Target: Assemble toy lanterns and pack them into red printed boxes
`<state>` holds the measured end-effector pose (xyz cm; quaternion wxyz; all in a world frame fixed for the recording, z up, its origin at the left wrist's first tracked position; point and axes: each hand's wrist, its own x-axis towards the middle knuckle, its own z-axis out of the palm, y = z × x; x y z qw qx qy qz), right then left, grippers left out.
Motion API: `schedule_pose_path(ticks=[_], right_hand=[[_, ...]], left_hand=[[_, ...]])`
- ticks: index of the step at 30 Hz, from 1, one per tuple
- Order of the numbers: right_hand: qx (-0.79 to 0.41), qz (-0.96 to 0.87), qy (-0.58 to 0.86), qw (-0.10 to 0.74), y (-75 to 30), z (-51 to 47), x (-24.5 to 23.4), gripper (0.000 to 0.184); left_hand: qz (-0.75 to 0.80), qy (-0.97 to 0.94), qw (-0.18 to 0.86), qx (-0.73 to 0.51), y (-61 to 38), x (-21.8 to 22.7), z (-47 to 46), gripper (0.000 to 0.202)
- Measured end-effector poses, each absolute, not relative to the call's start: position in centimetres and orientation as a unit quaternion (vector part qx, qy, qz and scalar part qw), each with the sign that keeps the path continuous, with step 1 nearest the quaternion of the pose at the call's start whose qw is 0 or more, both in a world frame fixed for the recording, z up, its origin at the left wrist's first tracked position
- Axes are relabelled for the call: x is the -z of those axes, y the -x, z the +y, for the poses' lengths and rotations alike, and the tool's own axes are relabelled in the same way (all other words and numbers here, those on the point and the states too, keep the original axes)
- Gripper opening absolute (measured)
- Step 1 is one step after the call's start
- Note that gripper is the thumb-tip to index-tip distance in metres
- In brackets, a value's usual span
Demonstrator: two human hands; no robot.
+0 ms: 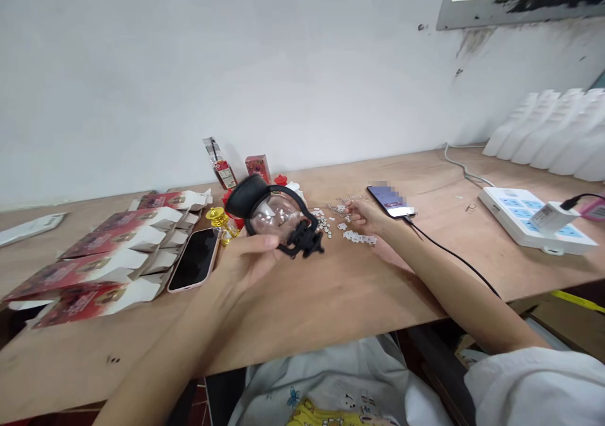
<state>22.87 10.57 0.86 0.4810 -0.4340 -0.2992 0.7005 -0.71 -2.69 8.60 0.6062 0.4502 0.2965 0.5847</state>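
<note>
My left hand (pixel 253 256) grips a small black lantern (pixel 278 217) with a clear globe, tilted on its side above the table. Its round black base points to the upper left and its black top to the lower right. Over a heap of thin metal wire pieces (pixel 341 207), my right hand (pixel 366 217) has its fingertips pinched together; whatever lies between them is too small to make out. Close by are small white plastic pieces (pixel 360 237) and little round button-like parts (pixel 324 224). A gold lantern (pixel 221 223) stands left of the black one.
Flattened red boxes (pixel 118 230) and a dark-screened phone (pixel 195 261) lie at the left. Beyond my right hand is a lit phone (pixel 390 200) on a black cable. A power strip (pixel 536 218) and white plastic containers (pixel 548 130) occupy the right side.
</note>
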Motion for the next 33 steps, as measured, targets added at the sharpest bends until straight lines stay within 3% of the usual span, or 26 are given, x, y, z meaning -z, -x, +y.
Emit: schedule_pose_path(ticks=[3,6,14,23,30,33], right_hand=[[-0.699,-0.321,0.431,0.472,-21.8,9.4,-1.6,0.011],[-0.705,-0.335,0.414,0.469,-20.2,7.7,-2.5,0.011],[-0.801,-0.389,0.243,0.384,-17.3,3.7,-2.9,0.040],[-0.594,-0.633,0.298,0.398,-16.8,3.7,-1.4,0.042],[-0.552,-0.690,0.274,0.380,-16.4,3.1,-0.5,0.065],[-0.507,-0.714,0.284,0.391,-16.4,2.6,-0.6,0.062]], left_hand=[[0.309,-0.388,0.632,-0.595,0.8,-8.0,-1.6,0.047],[0.331,-0.340,0.634,-0.611,0.9,-6.4,-0.7,0.033],[0.365,-0.266,0.618,-0.643,0.4,-4.7,-0.1,0.025],[0.344,-0.271,0.563,-0.701,0.4,-4.2,-0.2,0.031],[0.334,-0.284,0.554,-0.708,0.4,-4.2,-0.3,0.031],[0.324,-0.259,0.574,-0.706,0.3,-4.4,-0.4,0.025]])
